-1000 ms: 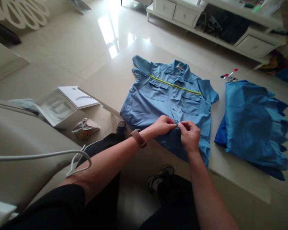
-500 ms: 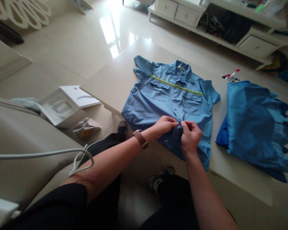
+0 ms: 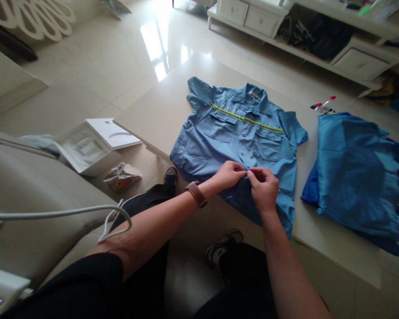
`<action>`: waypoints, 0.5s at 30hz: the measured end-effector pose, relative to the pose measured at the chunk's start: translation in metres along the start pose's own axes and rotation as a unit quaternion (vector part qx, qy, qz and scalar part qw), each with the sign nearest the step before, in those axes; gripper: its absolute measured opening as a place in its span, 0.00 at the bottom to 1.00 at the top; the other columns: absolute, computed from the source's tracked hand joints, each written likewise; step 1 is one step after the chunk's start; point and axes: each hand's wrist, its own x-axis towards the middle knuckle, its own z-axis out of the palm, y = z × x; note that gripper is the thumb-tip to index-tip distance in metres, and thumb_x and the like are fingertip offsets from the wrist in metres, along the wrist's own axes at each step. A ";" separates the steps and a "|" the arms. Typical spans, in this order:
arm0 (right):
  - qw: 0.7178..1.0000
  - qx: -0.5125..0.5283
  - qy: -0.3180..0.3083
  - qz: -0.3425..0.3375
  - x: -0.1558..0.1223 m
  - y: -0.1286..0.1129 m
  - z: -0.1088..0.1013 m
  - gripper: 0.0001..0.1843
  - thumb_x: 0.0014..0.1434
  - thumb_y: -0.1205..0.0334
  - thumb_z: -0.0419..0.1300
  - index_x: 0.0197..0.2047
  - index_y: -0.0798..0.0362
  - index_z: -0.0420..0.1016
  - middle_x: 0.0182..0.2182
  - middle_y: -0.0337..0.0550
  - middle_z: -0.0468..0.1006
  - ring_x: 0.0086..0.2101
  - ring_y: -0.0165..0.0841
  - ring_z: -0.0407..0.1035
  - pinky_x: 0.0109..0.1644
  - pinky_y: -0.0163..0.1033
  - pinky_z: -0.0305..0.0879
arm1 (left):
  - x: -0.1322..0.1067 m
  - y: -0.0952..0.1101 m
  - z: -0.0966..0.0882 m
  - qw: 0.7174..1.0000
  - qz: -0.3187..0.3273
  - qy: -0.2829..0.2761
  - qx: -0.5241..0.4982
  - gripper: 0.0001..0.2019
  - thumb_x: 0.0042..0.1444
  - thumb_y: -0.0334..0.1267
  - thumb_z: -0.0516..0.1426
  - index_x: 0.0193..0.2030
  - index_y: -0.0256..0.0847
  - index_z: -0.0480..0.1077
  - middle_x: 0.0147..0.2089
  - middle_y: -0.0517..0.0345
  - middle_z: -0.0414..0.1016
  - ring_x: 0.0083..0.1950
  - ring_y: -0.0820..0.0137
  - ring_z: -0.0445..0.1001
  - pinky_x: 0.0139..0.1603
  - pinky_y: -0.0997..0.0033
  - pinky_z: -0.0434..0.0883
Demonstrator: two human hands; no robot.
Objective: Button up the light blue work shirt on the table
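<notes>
A light-blue short-sleeved shirt (image 3: 219, 144) with a yellow stripe across the chest lies front up, its collar pointing away from me and its hem hanging over the table's near edge. My left hand (image 3: 231, 174) pinches the front placket low down, with a brown watch strap on that wrist. Right beside it, my right hand (image 3: 264, 186) pinches the same spot between thumb and forefinger. The fingertips of both hands nearly meet there and hide any button between them.
The shirt lies on a pale table (image 3: 146, 110). A stack of folded blue clothes (image 3: 349, 168) is at its right, with red-capped items (image 3: 325, 105) behind. An open white box (image 3: 86, 148) and a small packet (image 3: 122, 177) stand left of the table. A grey cable (image 3: 60, 215) crosses by my left arm.
Both hands stay at the same place on the placket; the right fingers have shifted slightly left, closer to the left fingertips. The whole view has moved a little.
</notes>
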 end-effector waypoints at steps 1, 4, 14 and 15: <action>1.000 -0.008 -0.001 -0.006 0.000 -0.001 -0.001 0.10 0.58 0.53 0.65 0.35 0.52 0.81 0.32 0.42 0.80 0.32 0.35 0.73 0.40 0.42 0.71 | 0.000 0.001 0.000 1.000 0.000 0.000 0.002 0.11 0.55 0.30 0.60 0.22 0.36 0.69 0.21 0.66 0.61 0.28 0.76 0.55 0.31 0.71 0.52; 0.999 -0.025 -0.002 -0.021 0.001 -0.003 -0.002 0.09 0.59 0.55 0.65 0.33 0.51 0.79 0.31 0.40 0.78 0.31 0.35 0.73 0.39 0.42 0.70 | -0.001 0.001 0.000 1.000 0.000 0.001 0.009 0.09 0.54 0.30 0.60 0.22 0.36 0.71 0.22 0.65 0.63 0.28 0.75 0.57 0.31 0.72 0.53; 0.991 0.105 0.015 0.078 0.003 0.008 0.002 0.11 0.54 0.53 0.69 0.32 0.52 0.80 0.28 0.37 0.79 0.31 0.32 0.71 0.38 0.38 0.67 | -0.004 0.000 -0.002 1.000 -0.003 -0.027 -0.013 0.08 0.56 0.34 0.62 0.27 0.34 0.74 0.24 0.65 0.66 0.28 0.77 0.58 0.32 0.73 0.55; 0.987 0.130 0.024 0.093 0.003 0.009 0.003 0.11 0.53 0.54 0.70 0.32 0.52 0.81 0.27 0.37 0.79 0.31 0.31 0.71 0.39 0.38 0.67 | -0.005 -0.001 -0.002 0.999 -0.009 -0.029 -0.020 0.09 0.57 0.35 0.61 0.28 0.34 0.74 0.25 0.65 0.66 0.28 0.77 0.57 0.32 0.73 0.55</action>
